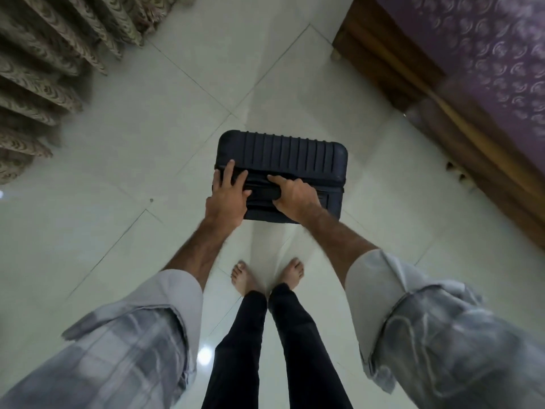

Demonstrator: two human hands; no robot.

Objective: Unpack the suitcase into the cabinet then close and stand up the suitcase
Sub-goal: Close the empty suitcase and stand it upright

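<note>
My two hands grip one dark suitcase (281, 160): left hand (228, 191) spread on top, right hand (292, 194) curled round its handle

One dark ribbed suitcase (281, 160) is standing under the fingers. Two hands are resting on it: the left hand (228, 191) and the right hand (295, 196). Two bare feet are showing below them, one curtain (44, 69) far left, one bed (472, 69) far right.
</note>
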